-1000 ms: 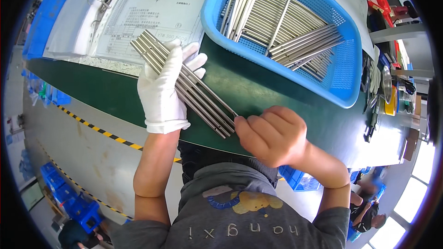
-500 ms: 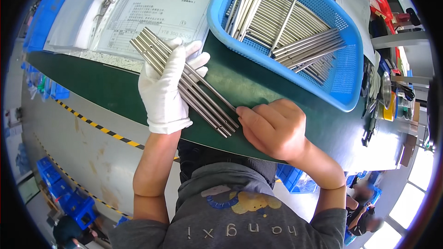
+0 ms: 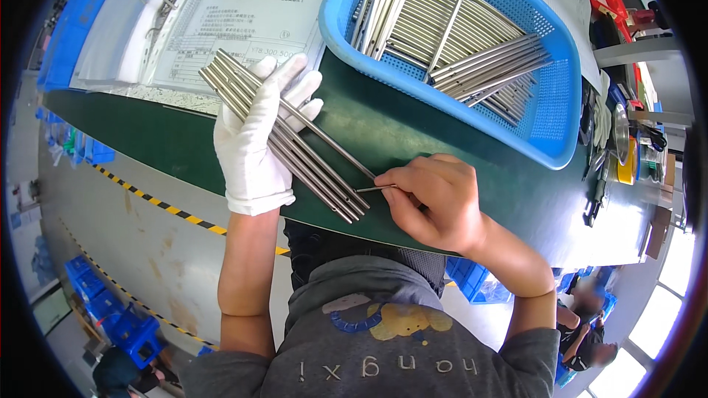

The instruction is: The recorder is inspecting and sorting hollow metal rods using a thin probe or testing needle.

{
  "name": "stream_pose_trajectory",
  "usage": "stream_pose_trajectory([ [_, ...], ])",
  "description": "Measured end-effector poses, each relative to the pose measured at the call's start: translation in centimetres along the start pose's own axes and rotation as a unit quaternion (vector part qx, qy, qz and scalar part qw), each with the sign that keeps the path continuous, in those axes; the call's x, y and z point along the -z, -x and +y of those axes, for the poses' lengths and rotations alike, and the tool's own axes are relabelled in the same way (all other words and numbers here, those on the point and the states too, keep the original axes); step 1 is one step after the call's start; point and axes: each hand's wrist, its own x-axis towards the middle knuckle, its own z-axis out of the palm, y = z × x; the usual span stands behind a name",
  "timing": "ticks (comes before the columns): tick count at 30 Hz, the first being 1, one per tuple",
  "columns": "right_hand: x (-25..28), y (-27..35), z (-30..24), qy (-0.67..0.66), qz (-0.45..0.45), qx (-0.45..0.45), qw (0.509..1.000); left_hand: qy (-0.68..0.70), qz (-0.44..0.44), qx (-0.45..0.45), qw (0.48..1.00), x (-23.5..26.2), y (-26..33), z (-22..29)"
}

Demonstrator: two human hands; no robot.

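My left hand (image 3: 254, 149), in a white glove, is closed around a bundle of slim metal rods (image 3: 313, 169), with the thumb across them. They slant from upper left to lower right, and small holes show near some ends. One rod (image 3: 335, 145) lies apart from the others, its lower end at my right fingertips. Bare and closed, my right hand (image 3: 439, 203) pinches a short thin metal pin (image 3: 375, 189) between thumb and index finger. The pin points left toward the lower rod ends; whether it touches them I cannot tell.
A blue perforated basket (image 3: 450, 105) with many metal rods stands beyond my right hand on the green table (image 3: 354, 114). An open ring binder with a drawing sheet (image 3: 228, 11) lies at the back left. Hand tools (image 3: 599, 191) are at the right edge.
The bundle and my left hand have shifted slightly left. The separate rod now stands farther from the bundle, and a thin pin shows in my right fingers.
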Motion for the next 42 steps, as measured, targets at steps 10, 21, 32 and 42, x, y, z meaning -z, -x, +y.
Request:
stream_pose_trajectory([
  [10, -0.6, 0.2, -0.1, -0.022, -0.006, -0.023, 0.999, -0.005, -0.013, -0.001, 1.000, 0.6, -0.1, -0.3],
  [21, -0.8, -0.1, -1.2, 0.048, -0.016, 0.070, 0.996, 0.073, -0.024, -0.021, 0.997, 0.6, 0.0, -0.7],
  [32, -1.0, 0.3, -1.0, -0.094, -0.011, -0.098, 0.991, 0.187, -0.061, 0.001, 0.980, 1.8, 0.1, -1.3],
  [42, -0.8, 0.4, -1.1, -0.107, -0.007, -0.103, 0.989, 0.327, -0.133, 0.033, 0.935, 2.6, -1.0, -1.5],
])
